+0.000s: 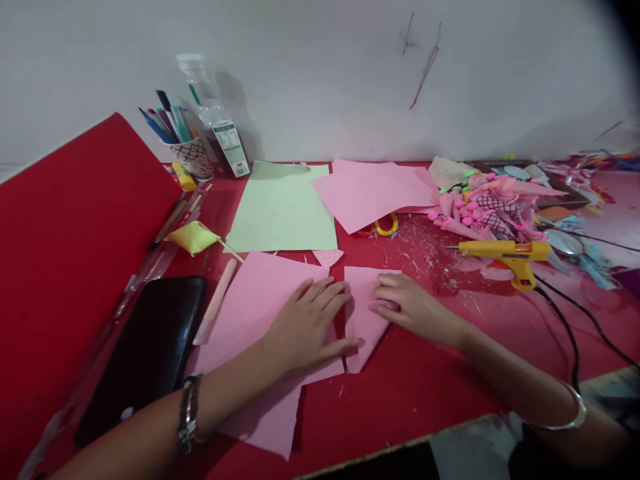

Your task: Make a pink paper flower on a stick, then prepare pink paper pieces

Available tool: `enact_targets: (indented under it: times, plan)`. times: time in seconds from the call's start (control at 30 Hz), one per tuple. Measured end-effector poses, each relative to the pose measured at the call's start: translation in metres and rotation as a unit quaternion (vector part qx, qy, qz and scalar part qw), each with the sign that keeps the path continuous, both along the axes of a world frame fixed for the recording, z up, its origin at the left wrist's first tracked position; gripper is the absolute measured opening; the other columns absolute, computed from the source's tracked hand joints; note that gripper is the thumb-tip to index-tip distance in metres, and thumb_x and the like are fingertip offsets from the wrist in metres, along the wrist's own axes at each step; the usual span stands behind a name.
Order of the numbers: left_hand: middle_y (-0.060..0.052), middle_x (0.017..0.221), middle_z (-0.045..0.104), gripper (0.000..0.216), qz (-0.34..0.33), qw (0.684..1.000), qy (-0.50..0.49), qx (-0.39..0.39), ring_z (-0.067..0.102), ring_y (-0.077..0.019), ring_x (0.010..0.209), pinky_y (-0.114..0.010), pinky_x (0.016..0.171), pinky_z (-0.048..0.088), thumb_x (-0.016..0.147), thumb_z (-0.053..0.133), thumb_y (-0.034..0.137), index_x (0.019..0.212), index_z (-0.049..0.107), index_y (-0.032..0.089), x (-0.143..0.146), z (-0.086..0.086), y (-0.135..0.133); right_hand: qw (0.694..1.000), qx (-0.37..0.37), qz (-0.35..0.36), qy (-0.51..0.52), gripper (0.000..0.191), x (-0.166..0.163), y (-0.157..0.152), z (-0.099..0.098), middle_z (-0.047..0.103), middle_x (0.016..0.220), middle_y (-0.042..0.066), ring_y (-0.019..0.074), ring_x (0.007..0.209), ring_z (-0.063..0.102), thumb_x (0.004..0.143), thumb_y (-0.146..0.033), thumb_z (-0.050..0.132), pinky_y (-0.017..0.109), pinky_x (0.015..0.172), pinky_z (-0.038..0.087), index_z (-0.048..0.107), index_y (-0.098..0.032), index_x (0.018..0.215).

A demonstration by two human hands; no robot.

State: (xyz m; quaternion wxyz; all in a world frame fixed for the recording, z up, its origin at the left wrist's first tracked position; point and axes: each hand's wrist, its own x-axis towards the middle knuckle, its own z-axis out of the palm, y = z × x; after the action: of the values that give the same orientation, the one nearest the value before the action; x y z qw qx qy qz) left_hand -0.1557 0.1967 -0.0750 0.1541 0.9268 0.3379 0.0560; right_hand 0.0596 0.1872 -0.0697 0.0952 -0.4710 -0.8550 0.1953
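My left hand (307,323) lies flat with its fingers spread on a large pink paper sheet (250,313), its fingertips at the sheet's right edge. My right hand (407,303) rests with curled fingers pressed on a smaller folded pink paper piece (363,320) that tapers to a point near the table's front. The two hands sit close together, thumb of the left hand touching the folded piece. A small pink paper scrap (328,257) lies just behind them.
A yellow glue gun (505,253) with black cord lies at the right, beside a heap of pink craft flowers (480,207). Green paper (283,207), more pink sheets (373,190), scissors (383,227), a pen cup (193,153), a black phone (150,347) and a red board (70,253) surround the hands.
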Motion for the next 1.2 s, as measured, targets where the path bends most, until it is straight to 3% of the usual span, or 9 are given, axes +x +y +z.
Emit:
enact_targets:
  times: [0.2,0.37,1.2]
  plan:
    - [-0.004,0.131,0.037,0.064,0.023,1.0,-0.011,0.008,0.028,-0.0221,0.12,-0.041,0.102,0.015,0.074,0.032,0.063,0.121,0.038,0.02,0.004,-0.008,-0.006,0.999,0.033,-0.011,0.012,0.023,-0.004,0.004,-0.009,0.05,0.068,0.001,0.0127,0.066,0.044,0.084,-0.029,0.041,0.025,0.063,0.032,0.049,-0.016,0.068]
    - [-0.004,0.132,0.034,0.067,0.027,0.999,-0.006,0.017,0.026,-0.0218,0.121,-0.04,0.103,0.013,0.075,0.034,0.06,0.128,0.028,0.019,0.004,-0.011,-0.006,0.999,0.041,-0.013,0.009,0.024,-0.004,0.005,-0.013,0.053,0.068,0.001,0.0127,0.065,0.046,0.085,-0.03,0.038,0.024,0.061,0.03,0.051,-0.017,0.07]
    - [-0.003,0.132,0.034,0.072,0.03,0.999,-0.01,0.017,0.026,-0.0216,0.121,-0.038,0.103,0.014,0.073,0.038,0.06,0.13,0.022,0.02,0.004,-0.012,-0.006,0.993,0.083,-0.071,-0.039,0.025,-0.01,0.003,-0.022,0.057,0.067,0.0,0.0132,0.063,0.047,0.086,-0.032,0.037,0.025,0.061,0.027,0.047,-0.018,0.067]
